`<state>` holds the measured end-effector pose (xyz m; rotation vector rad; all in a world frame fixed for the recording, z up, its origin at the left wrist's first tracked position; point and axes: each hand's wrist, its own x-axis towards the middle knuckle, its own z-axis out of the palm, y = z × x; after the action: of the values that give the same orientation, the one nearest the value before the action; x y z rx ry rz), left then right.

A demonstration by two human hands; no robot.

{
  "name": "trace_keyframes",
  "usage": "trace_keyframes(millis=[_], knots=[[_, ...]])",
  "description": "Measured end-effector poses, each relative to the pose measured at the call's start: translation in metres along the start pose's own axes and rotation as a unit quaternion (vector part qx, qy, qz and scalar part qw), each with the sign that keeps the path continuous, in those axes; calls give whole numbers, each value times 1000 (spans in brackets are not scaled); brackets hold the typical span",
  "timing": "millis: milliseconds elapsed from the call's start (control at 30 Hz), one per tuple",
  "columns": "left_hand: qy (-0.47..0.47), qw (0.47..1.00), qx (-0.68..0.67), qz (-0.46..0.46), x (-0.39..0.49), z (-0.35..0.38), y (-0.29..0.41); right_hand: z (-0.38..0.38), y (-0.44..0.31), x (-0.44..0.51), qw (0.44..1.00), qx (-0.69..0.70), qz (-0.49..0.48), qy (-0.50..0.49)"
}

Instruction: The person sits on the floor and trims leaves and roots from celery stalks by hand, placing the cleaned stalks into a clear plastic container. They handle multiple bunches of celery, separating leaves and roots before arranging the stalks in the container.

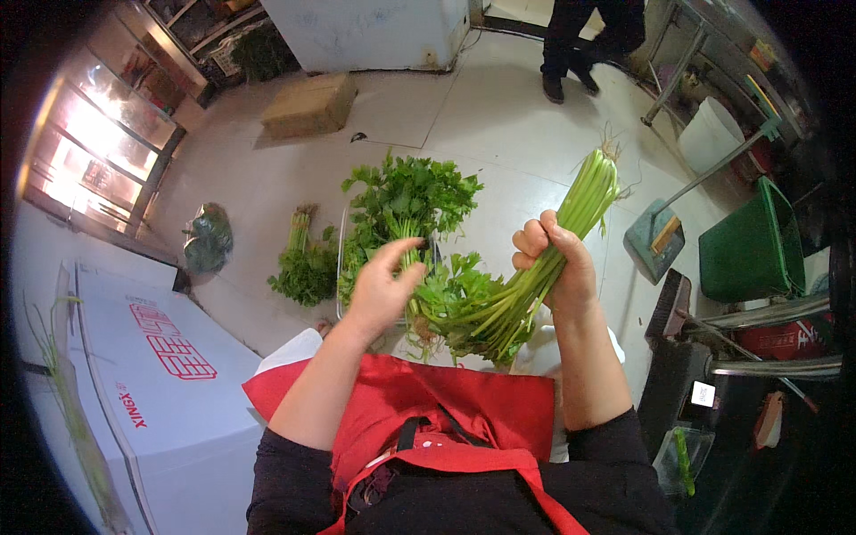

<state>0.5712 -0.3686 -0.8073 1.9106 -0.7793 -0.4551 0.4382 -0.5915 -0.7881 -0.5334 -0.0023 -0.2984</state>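
Note:
My right hand [555, 261] is closed round the stalks of a large celery bunch [588, 194], its rooted end pointing up and away and its leaves hanging down over my lap. My left hand [388, 284] has its thumb and fingers apart beside thin green stalks with roots at their lower end; whether it touches them I cannot tell. More leafy celery [414, 194] lies beyond it in and over a clear-rimmed container [341, 267]. Left of that, a smaller bunch of rooted greens [304, 261] rests on the floor.
A cardboard box [311, 103] and a bagged green bundle [208, 239] are on the floor. At right stand a dustpan [655, 241], a broom [669, 304], a green bin [752, 247] and a white bucket [712, 137]. A white freezer [174, 401] is at left. Another person's legs [568, 47] show ahead.

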Motion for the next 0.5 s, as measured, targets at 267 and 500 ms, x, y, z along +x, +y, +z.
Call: trace_keyframes(millis=[267, 500], knots=[[-197, 980, 7, 14, -14, 27, 66, 6, -4, -8, 998, 29, 55, -19], [-366, 869, -229, -242, -22, 15, 65, 7, -1, -9, 992, -45, 109, -41]])
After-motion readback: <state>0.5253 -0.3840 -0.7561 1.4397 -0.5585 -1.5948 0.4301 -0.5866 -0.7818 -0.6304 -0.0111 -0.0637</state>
